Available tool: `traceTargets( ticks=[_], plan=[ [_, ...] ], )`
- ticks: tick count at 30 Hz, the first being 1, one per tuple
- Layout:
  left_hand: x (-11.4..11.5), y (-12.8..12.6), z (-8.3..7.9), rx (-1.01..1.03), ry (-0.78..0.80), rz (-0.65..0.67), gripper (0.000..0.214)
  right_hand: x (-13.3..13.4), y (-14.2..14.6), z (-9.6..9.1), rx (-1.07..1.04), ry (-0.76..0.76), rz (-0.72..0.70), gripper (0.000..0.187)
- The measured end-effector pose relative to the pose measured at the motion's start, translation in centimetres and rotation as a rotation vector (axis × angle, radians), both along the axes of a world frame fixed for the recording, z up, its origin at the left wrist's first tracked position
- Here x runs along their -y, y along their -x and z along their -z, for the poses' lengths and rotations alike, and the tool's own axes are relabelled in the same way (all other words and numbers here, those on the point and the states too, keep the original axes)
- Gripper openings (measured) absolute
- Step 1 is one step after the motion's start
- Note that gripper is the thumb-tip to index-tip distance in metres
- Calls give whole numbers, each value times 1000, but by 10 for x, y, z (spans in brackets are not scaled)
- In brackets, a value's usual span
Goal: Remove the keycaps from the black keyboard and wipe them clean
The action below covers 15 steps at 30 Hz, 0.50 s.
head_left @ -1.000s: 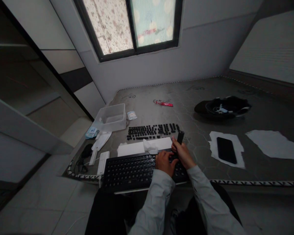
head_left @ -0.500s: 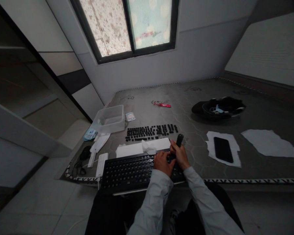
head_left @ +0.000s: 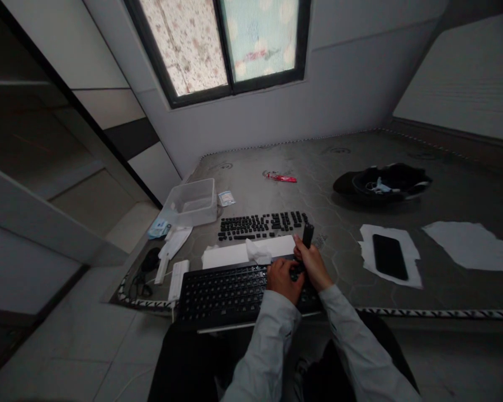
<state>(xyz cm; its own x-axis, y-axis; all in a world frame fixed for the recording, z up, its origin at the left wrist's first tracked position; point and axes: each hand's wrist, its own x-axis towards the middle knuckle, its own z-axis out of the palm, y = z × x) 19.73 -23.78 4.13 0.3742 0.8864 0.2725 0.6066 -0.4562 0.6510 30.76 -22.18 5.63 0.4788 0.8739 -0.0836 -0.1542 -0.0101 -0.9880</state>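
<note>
Across my lap, against the edge of the grey padded surface, lies a black keyboard [head_left: 222, 296] with its keycaps off. My right hand [head_left: 314, 267] grips a black stick-like tool [head_left: 308, 234], held upright over the right part of the keyboard. The tool's lower end is mostly hidden by my fingers. My left hand [head_left: 284, 278] rests on the keyboard, thumb and fingers curled round the dark lower end. Behind the keyboard are a white sheet [head_left: 226, 257] and a crumpled tissue [head_left: 257, 252]. Loose black keycaps [head_left: 251, 224] lie in rows beyond them.
A clear plastic box [head_left: 195, 209], a white power strip [head_left: 179, 279] and a dark cable [head_left: 140, 282] are on the left. To the right lie a phone [head_left: 389, 257] on white paper, another paper [head_left: 469, 243] and a black cap [head_left: 381, 184]. A red packet [head_left: 283, 177] sits farther back.
The whole view has shifted slightly, so things appear a little farther right. Both hands remain at the same part of the keyboard, and the tool stands a bit more upright.
</note>
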Motion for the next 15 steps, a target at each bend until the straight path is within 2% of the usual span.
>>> traceTargets(
  ticks=[4,10,15],
  plan=[
    [-1,1,0,10,11,0,26,1,-1,3,74,-10,10,50],
    [-1,2,-1,-2,11,5,27,7,-4,-5,290,-25,-36,49],
    [0,3,-2,1,25,2,30,6,-5,-5,338,-52,1,48]
  ],
)
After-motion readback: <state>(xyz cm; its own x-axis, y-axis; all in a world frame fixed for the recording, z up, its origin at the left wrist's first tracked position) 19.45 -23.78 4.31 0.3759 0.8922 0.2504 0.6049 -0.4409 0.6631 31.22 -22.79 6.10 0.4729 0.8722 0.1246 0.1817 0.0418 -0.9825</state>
